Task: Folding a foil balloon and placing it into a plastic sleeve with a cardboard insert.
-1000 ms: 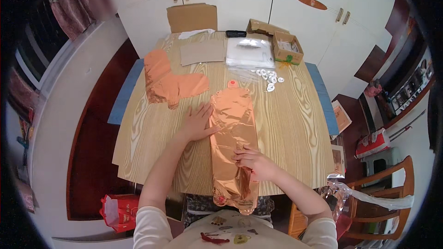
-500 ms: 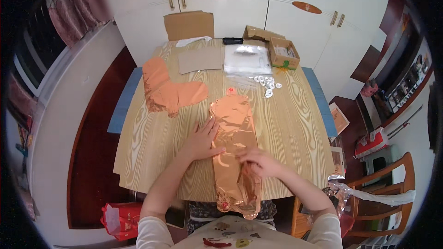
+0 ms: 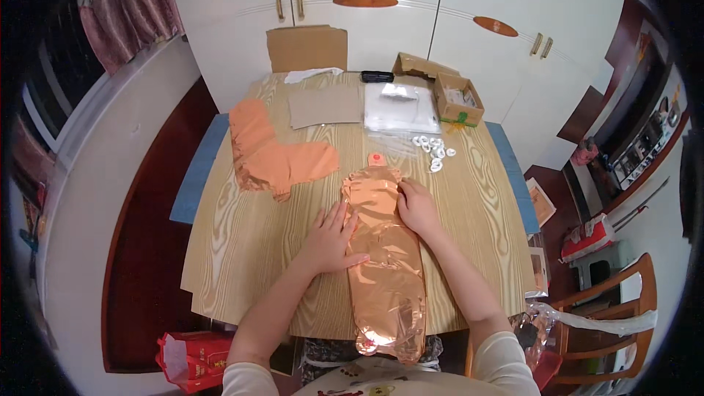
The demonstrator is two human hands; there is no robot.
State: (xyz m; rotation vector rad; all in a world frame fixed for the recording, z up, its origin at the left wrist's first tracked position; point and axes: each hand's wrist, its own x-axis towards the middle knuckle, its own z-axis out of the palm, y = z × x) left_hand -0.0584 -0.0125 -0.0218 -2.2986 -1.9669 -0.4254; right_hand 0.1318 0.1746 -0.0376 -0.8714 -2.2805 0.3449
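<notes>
- Head view shows a long, flat balloon of shiny copper-coloured foil (image 3: 385,264) lying on a light wooden table (image 3: 242,242); its near end hangs over the near table edge, and its far end has a small orange tab.
- The left hand (image 3: 330,238) lies flat with the fingers spread apart; it rests on the table and touches the left edge of the balloon.
- The right hand (image 3: 416,207) presses on the far right part of the balloon, palm down, fingers together and a little bent.
- A second flat foil piece in orange colour (image 3: 275,155) lies to the far left, well apart from the hands.
- Small white round pieces (image 3: 434,149) lie far right of the balloon, near a clear plastic bag (image 3: 401,106).
- An open brown cardboard box (image 3: 456,97) stands at the far right side of the table.
</notes>
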